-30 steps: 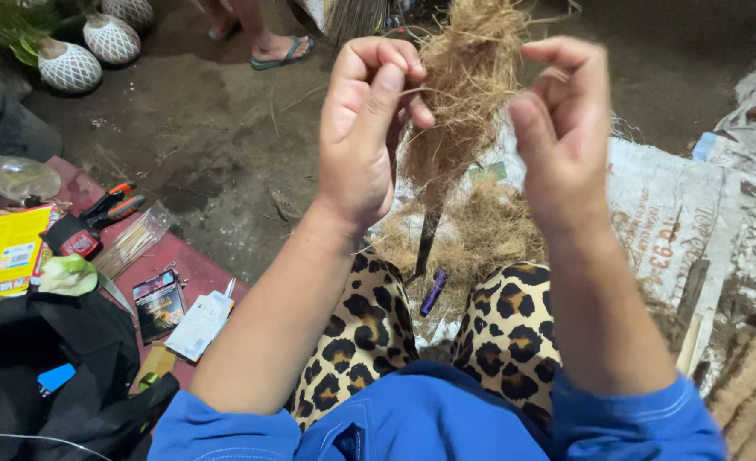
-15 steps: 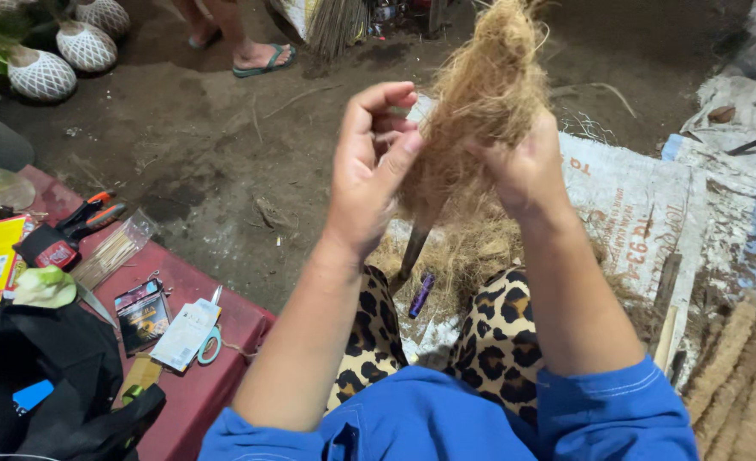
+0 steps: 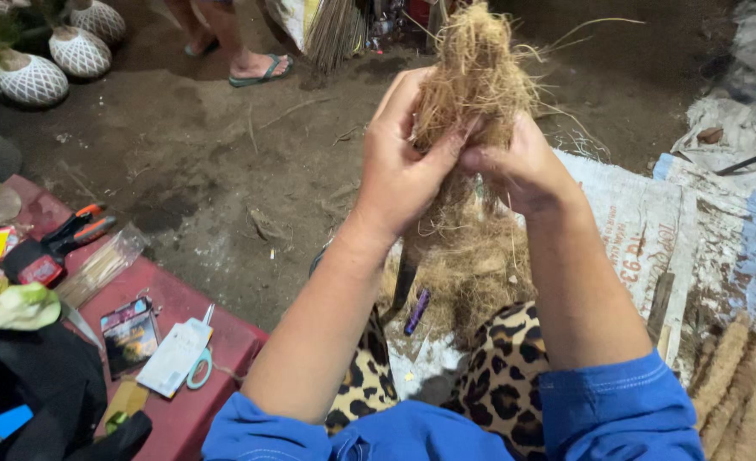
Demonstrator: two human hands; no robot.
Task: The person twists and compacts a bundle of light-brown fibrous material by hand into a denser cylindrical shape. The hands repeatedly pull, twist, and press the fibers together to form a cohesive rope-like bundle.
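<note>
- Coconut-fibre bundle, a tan, shaggy tuft of coarse husk strands (image 3: 473,81), was held upright between both hands, raised above the person's lap and the loose fibre below it.
- Nearest the camera, blue sleeves (image 3: 621,414) covered both upper arms, and leopard-print trousers (image 3: 506,363) showed at the knees between them.
- At near left, a red low table (image 3: 224,337) carried a white flat packet (image 3: 173,357) lying across green-handled scissors (image 3: 198,373), a small printed sachet (image 3: 128,335), a clear bag of pale sticks (image 3: 98,266) and orange-handled pliers (image 3: 70,235).
- A purple pen-like stick (image 3: 417,311) lay on the ground just ahead of the knees, beside a pile of loose brown fibre (image 3: 472,273).
- The left hand (image 3: 403,166) was closed around the lower part of the bundle, thumb pressed against the strands.
- The right hand (image 3: 519,166) pinched the bundle from the opposite side, its fingertips meeting the left thumb; the two hands were touching.
- A printed white woven sack (image 3: 651,222) was spread on the ground at right, with rolled brown fibre ropes (image 3: 736,367) at its near corner.
- Bare earth floor (image 3: 216,162) lay beyond the table.
- At far left stood white lattice-patterned round pots (image 3: 53,64).
- At the far edge, another person's foot in a green flip-flop sandal (image 3: 260,70) rested on the floor.
</note>
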